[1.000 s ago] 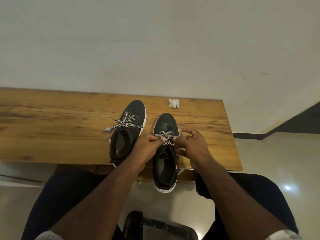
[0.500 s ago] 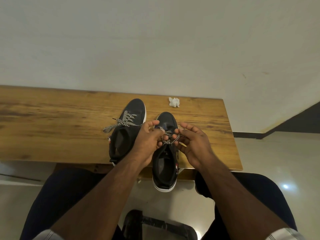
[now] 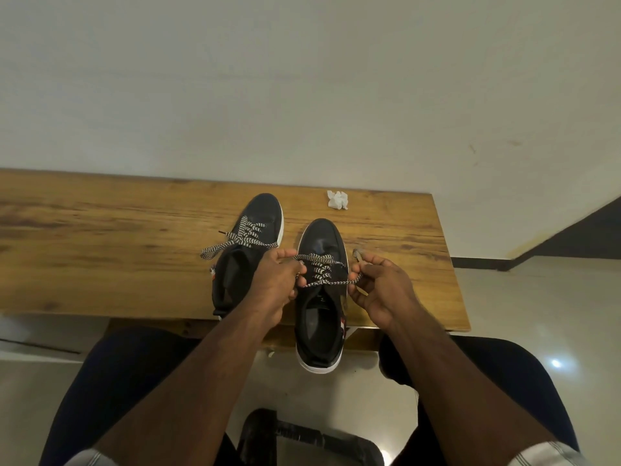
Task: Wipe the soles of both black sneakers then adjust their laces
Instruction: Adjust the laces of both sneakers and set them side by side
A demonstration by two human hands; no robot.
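Observation:
Two black sneakers with white soles stand side by side on a wooden bench (image 3: 100,257). The left sneaker (image 3: 260,210) has its black-and-white laces (image 3: 242,237) lying loose across the tongue. The right sneaker (image 3: 321,240) overhangs the bench's near edge with its heel. My left hand (image 3: 277,284) pinches one end of the right sneaker's lace (image 3: 324,272) at the shoe's left side. My right hand (image 3: 381,290) pinches the other end at the right side, and the lace runs taut between the two hands.
A crumpled white tissue (image 3: 337,199) lies near the bench's far edge by the wall. My knees in dark trousers sit below the bench. A black object (image 3: 302,438) lies on the pale floor between my legs.
My hands have drawn apart, pulling the right sneaker's lace out sideways and tight. Earlier they were close together over the laces.

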